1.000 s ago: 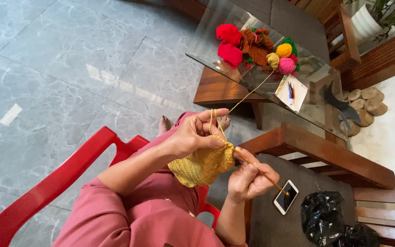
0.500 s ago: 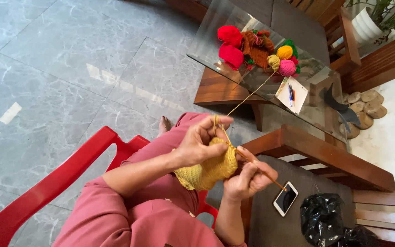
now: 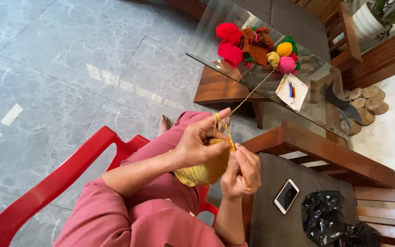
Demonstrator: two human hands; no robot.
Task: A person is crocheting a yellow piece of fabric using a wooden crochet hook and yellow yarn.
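Left hand (image 3: 197, 144) pinches the yellow knitted piece (image 3: 204, 168) over the lap, yarn strand (image 3: 252, 91) looped on a raised finger. Right hand (image 3: 241, 171), fingers closed on the hook (image 3: 234, 151), is mid-stitch, I'd say; next it needs a clean pull-through. One phone (image 3: 286, 195), one black bag (image 3: 328, 218); about seven yarn balls (image 3: 229, 33) on the glass surface (image 3: 216, 45).

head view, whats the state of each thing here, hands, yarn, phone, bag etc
left hand: raised, yellow strand looped over forefinger
right hand: closed on the hook
crochet hook: held, tip in the work
yellow knitted piece: bunched between both hands
yellow strand: taut, running up to the table
yarn balls: piled on the glass table
phone: screen dark, lying flat
black bag: crumpled
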